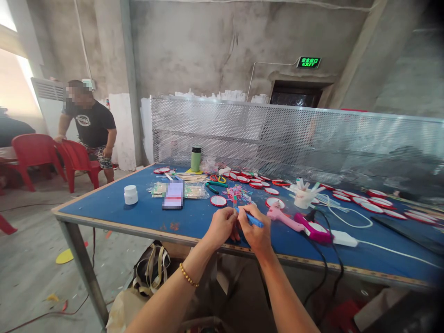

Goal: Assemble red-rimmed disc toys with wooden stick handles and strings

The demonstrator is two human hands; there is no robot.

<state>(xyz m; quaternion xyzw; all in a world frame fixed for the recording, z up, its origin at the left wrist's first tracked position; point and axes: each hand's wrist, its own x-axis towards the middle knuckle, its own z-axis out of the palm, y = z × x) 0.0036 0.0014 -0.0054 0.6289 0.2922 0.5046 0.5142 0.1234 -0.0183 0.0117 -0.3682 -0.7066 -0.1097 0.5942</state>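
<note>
My left hand (222, 225) and my right hand (255, 230) meet over the near edge of the blue table (114, 208). The right hand's fingers are closed round a blue pen-like tool (254, 221). The left hand pinches a thin small stick (235, 203) that stands up between the two hands. A round red-rimmed mirror (218, 200) lies just beyond my hands. A pink hot-glue gun (281, 217) lies to the right of them.
Many red-rimmed mirrors (378, 203), a white jar (131, 194), a green bottle (196, 158), wooden sticks (191, 176), a cup of glue sticks (304, 194) and cables (347, 217) cover the table. A perforated metal screen (277, 134) backs it. A person (90, 127) stands by red chairs (34, 152) at the left.
</note>
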